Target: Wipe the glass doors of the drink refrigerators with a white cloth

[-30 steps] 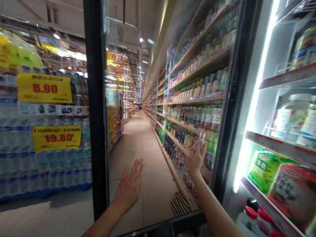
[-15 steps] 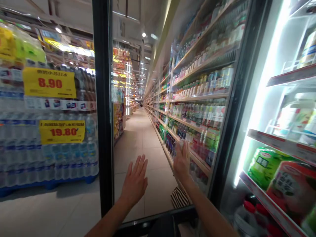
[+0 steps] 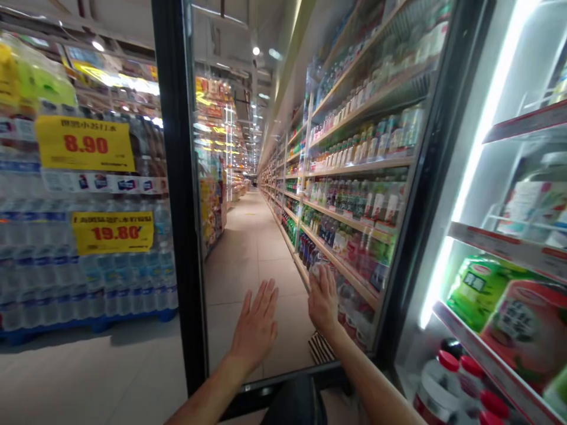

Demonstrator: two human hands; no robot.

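A glass cooler door [image 3: 274,248] in a black frame stands open in front of me. My left hand [image 3: 257,324] is raised toward the glass, palm forward and fingers stretched; whether it touches the pane I cannot tell. At the pane's lower right, my right hand [image 3: 323,301] has its fingers bent over a small pale wad [image 3: 317,270], whose kind is unclear. Below that hand shows a piece of black-and-white striped material [image 3: 321,347], partly hidden by my forearm.
On the right is the lit cooler with shelves [image 3: 509,242], green pouches [image 3: 476,292] and red-capped bottles [image 3: 447,372]. Stacked bottled water [image 3: 119,289] with yellow price signs [image 3: 86,143] stands left. A long aisle and drink shelves [image 3: 354,165] show in the pane.
My left hand has shifted slightly right. My right hand has moved a little left and down along the pane, with its fingers more bent. The view has tilted slightly.
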